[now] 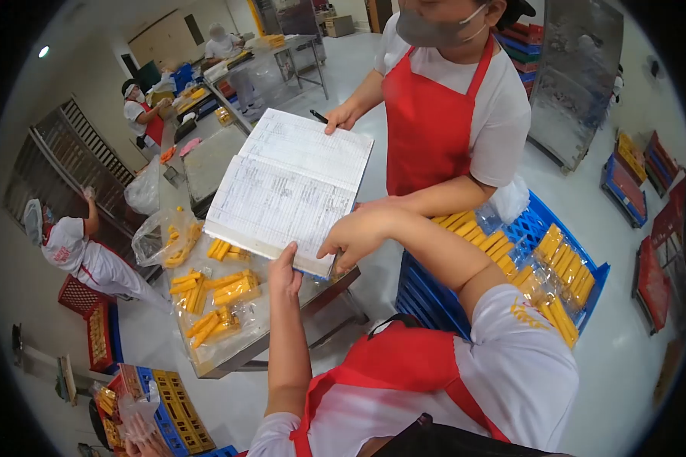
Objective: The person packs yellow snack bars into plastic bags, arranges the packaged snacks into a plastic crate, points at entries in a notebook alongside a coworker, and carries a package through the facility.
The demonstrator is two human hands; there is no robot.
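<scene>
An open notebook [293, 183] with handwritten pages is held up over the near end of a metal table. My left hand [285, 273] grips its lower edge, thumb on the page and fingers underneath. Over the lower right corner of the page, my right hand [357, 234] has bent, slightly parted fingers and holds nothing. Facing me, a person in a red apron [427, 114] has one hand [344, 116] at the notebook's far edge with a black pen [318, 116]. That person's other hand is mostly hidden behind my right hand.
Bagged yellow sticks [235, 288] lie on the metal table [240, 349]. A blue crate [537, 209] on the right holds more yellow packs. Stacked crates [177, 411] stand at the lower left. Another person [80, 247] is by a rack on the left; others work farther back.
</scene>
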